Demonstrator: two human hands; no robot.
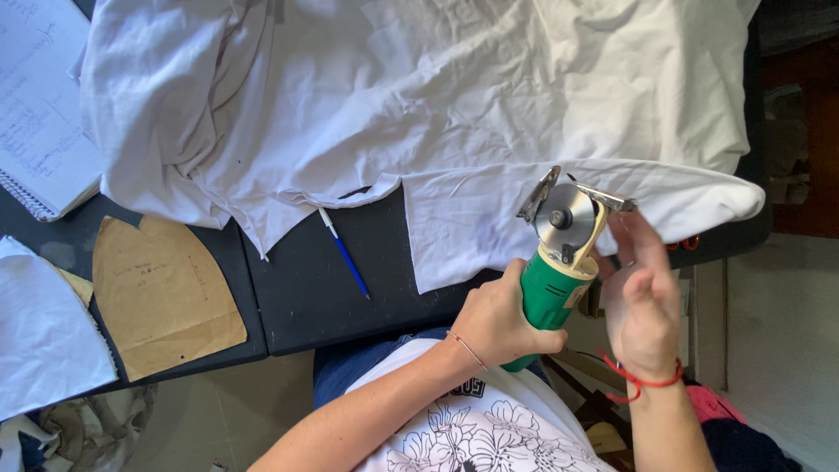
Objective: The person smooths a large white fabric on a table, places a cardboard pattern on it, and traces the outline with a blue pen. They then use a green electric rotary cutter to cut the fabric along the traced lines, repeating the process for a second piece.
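The left hand [500, 319] was clamped round the green body of a rotary cutter [555, 271], held just off the table's [306, 288] near edge, its blade over the white cloth [454, 227]. The right hand [642, 306], fingers loosely apart, touched the cutter's metal guard. A blue pen [343, 253] lay near that edge.

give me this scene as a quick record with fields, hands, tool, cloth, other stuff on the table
left hand: left hand wrapped around the green body of the rotary cutter
right hand: right hand open, fingertips at the cutter's blade guard, gripping nothing
tool: round blade up, held over the table's near edge
cloth: white fabric spread and rumpled across the dark table
pen: blue pen lying on the table, partly under the fabric
pattern: brown paper pattern piece lying flat at the left
notebook: spiral notebook at the far left
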